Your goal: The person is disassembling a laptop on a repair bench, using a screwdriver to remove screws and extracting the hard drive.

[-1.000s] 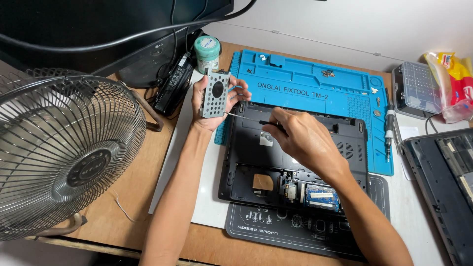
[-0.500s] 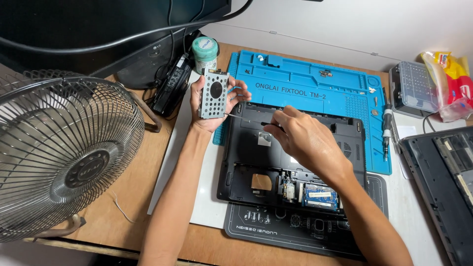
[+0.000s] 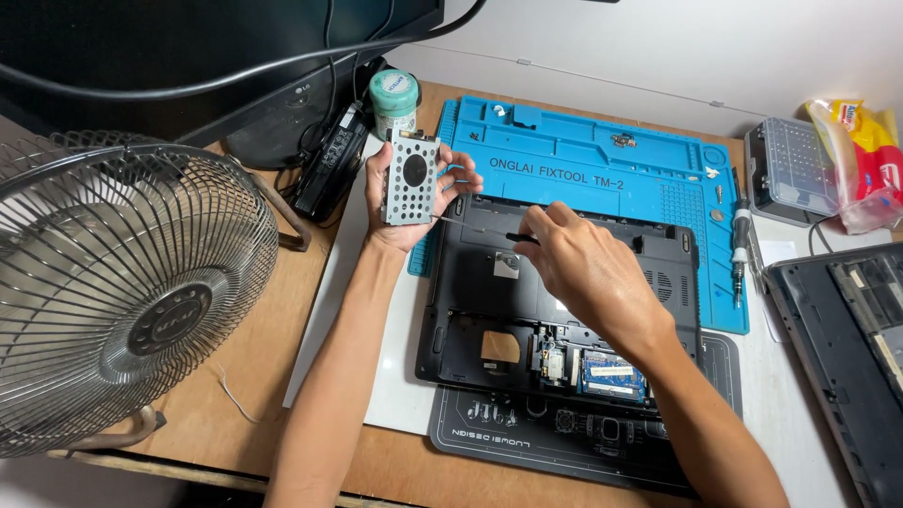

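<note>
My left hand point(image 3: 400, 202) holds a grey perforated metal drive caddy point(image 3: 411, 176) upright over the left edge of the blue mat. My right hand point(image 3: 581, 265) grips a thin screwdriver point(image 3: 480, 230), whose tip points at the caddy's lower right side. Below both hands an opened black laptop base point(image 3: 489, 310) lies upside down, with green memory boards point(image 3: 611, 372) showing in an open bay.
A blue silicone repair mat point(image 3: 602, 169) lies behind the laptop and a dark mat point(image 3: 527, 433) lies under it. A wire-guard fan point(image 3: 122, 282) stands at left, a monitor base and a green-lidded jar point(image 3: 393, 99) behind. A second screwdriver point(image 3: 740, 249), a screw box point(image 3: 795, 169) and another laptop part point(image 3: 851, 320) sit at right.
The hands and the caddy stay almost where they were. The screwdriver tip has stayed at the caddy's side; only slight shifts show.
</note>
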